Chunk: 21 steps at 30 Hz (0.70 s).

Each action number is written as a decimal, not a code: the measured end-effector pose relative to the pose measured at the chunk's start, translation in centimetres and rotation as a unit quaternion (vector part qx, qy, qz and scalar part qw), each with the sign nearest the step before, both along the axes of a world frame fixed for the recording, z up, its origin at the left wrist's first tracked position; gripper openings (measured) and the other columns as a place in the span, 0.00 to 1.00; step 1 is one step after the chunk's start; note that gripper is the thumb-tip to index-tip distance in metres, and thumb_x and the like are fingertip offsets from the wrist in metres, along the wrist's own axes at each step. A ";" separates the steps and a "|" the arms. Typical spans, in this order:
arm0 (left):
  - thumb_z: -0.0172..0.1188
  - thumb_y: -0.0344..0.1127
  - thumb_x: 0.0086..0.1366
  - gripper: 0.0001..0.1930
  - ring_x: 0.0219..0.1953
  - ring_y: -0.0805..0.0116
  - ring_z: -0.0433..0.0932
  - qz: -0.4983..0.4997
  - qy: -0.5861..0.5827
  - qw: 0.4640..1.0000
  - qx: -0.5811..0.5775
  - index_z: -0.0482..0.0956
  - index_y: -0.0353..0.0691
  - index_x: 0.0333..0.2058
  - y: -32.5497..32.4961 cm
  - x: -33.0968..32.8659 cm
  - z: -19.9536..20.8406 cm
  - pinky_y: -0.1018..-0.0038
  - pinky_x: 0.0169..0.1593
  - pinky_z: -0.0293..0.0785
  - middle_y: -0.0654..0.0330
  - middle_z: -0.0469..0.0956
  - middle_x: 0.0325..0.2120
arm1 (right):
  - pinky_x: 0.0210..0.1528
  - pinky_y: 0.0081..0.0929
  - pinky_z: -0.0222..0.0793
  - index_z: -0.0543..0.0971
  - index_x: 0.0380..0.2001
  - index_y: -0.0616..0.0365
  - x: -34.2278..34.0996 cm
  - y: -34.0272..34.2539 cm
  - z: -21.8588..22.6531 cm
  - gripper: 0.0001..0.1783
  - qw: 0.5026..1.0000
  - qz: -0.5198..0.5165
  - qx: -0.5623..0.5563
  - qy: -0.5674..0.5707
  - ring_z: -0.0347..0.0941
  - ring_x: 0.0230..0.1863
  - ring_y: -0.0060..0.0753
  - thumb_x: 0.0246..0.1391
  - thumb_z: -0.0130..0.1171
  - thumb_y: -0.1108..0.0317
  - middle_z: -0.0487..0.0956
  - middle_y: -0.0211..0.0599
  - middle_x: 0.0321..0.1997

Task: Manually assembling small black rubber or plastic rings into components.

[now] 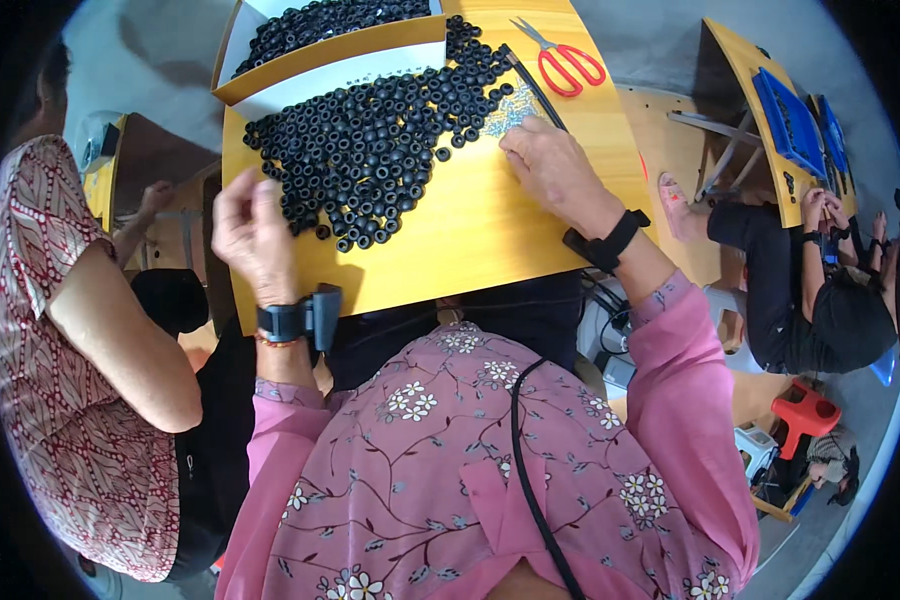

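Pink floral sleeves [450,470] fill the lower part of the view, nearest the camera, with a dark cord running down the chest. From them both forearms reach up to a yellow wooden surface [490,240], each wrist wearing a black strap.

At the surface's left edge the left hand [248,228] is raised, fingers curled and drawn together near the thumb; whether it pinches one ring between them cannot be told. Just right of it lies the heap of small black rubber rings [370,150], spreading from the left edge toward the far middle. More rings fill an open cardboard box [320,60] at the far left corner.

These rings look light, dull and slightly yielding, so they should grip rather than slip, and nothing about them looks fragile. Each seems best taken by the rim between thumb and forefinger, or lifted through its hole.

Right of the heap, the right hand [553,165] rests palm down, fingertips pressed on a small patch of tiny pale pieces [510,108], beside a thin black rod [535,90]. Red-handled scissors [567,62] lie near the far right corner.

Other people sit at either side.
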State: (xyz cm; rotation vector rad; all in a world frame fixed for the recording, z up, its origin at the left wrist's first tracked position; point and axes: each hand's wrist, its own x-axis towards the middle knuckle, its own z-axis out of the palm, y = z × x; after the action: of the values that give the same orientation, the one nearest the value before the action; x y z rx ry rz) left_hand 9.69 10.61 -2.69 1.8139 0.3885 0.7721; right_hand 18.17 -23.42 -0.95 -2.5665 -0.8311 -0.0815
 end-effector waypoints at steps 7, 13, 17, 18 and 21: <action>0.68 0.26 0.51 0.14 0.32 0.60 0.72 -0.228 0.028 0.927 0.297 0.84 0.42 0.39 -9.5 2.4 4.0 0.65 0.44 0.66 0.61 0.76 0.27 | 0.39 0.46 0.71 0.73 0.31 0.62 -0.5 0.1 2.3 0.03 0.996 0.021 0.086 0.003 0.74 0.38 0.55 0.57 0.54 0.74 0.75 0.50 0.33; 0.68 0.26 0.50 0.18 0.38 0.56 0.71 -0.259 0.077 0.876 0.399 0.85 0.45 0.42 -12.4 3.4 4.8 0.62 0.46 0.68 0.58 0.75 0.32 | 0.35 0.34 0.71 0.73 0.35 0.63 -3.9 -0.7 4.2 0.03 0.956 -0.034 0.278 0.087 0.75 0.31 0.41 0.60 0.57 0.76 0.74 0.42 0.30; 0.67 0.25 0.50 0.16 0.39 0.55 0.71 -0.255 0.075 0.857 0.442 0.86 0.45 0.40 -13.3 4.0 4.4 0.62 0.46 0.68 0.58 0.74 0.32 | 0.24 0.22 0.69 0.74 0.37 0.64 -6.9 -1.1 3.9 0.03 0.905 -0.065 0.355 0.225 0.73 0.20 0.23 0.62 0.57 0.76 0.76 0.36 0.26; 0.67 0.25 0.50 0.16 0.39 0.55 0.71 -0.254 0.080 0.853 0.450 0.86 0.45 0.40 -13.5 4.0 4.6 0.62 0.46 0.68 0.58 0.74 0.32 | 0.25 0.22 0.69 0.74 0.36 0.64 -7.3 -1.2 3.9 0.03 0.897 -0.070 0.362 0.243 0.73 0.21 0.24 0.62 0.57 0.76 0.76 0.36 0.26; 0.66 0.24 0.50 0.13 0.39 0.55 0.71 -0.254 0.079 0.850 0.455 0.84 0.44 0.37 -13.9 4.1 5.1 0.62 0.46 0.68 0.57 0.74 0.32 | 0.28 0.25 0.70 0.75 0.34 0.64 -8.0 -1.5 3.9 0.02 0.884 -0.068 0.378 0.268 0.74 0.24 0.26 0.60 0.58 0.78 0.76 0.37 0.27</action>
State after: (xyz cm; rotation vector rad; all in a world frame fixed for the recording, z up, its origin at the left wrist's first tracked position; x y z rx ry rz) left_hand 13.82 -3.30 2.39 2.7098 -0.4514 0.4355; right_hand 10.20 -24.96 2.92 -1.7574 -0.3033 0.2154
